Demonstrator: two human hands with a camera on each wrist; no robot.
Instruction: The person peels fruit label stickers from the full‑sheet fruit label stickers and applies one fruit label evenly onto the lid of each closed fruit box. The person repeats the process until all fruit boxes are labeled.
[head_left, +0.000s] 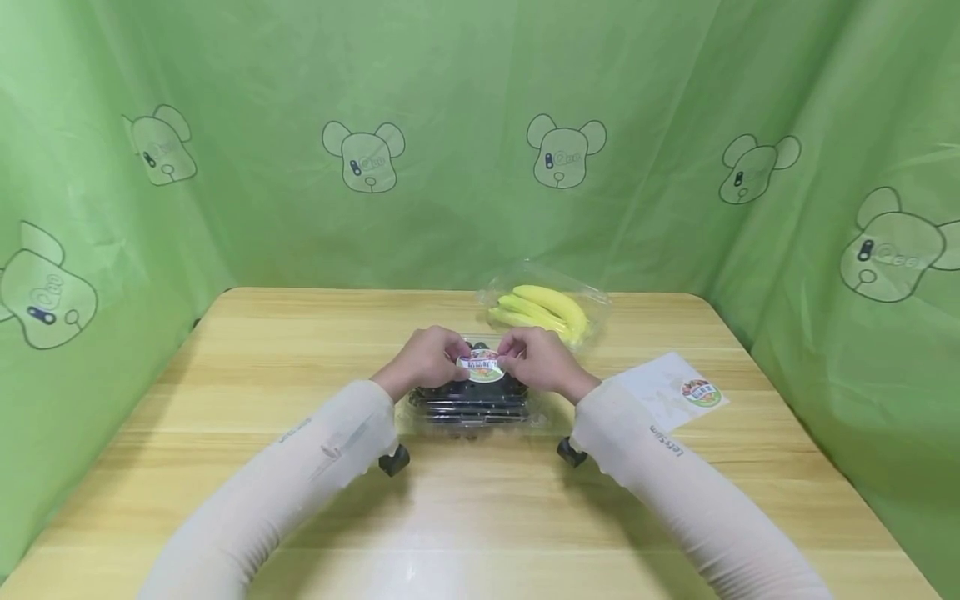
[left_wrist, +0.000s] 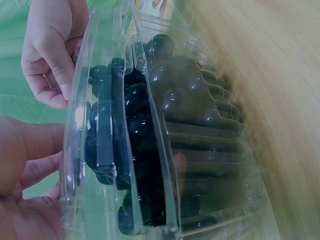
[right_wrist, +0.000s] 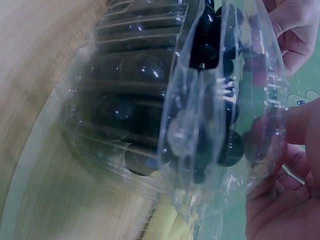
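Sticker [head_left: 481, 367] in the pinch of left fingers [head_left: 452, 341] and right fingers [head_left: 514, 339], fruit box [head_left: 472, 408] beneath, wood-grain table [head_left: 480, 517], green curtains [head_left: 461, 67] around.

On the pale wood-grain bench [head_left: 465, 533], the clear plastic clamshell box [head_left: 472, 410] sits in front of you near the middle, with round dark grapes [left_wrist: 140, 130] inside. A round multicoloured label [head_left: 482, 367] lies over its lid, between your left hand [head_left: 431, 360] and right hand [head_left: 542, 360]. Behind the box, slightly right, the curved yellow bananas [head_left: 555, 307] lie in clear plastic packaging [head_left: 597, 312]. To your right, a flat white sheet [head_left: 645, 385] carries a second round multicoloured sticker [head_left: 701, 392] near its right end. The green fabric curtain [head_left: 450, 225] stands behind the bench and along both sides.
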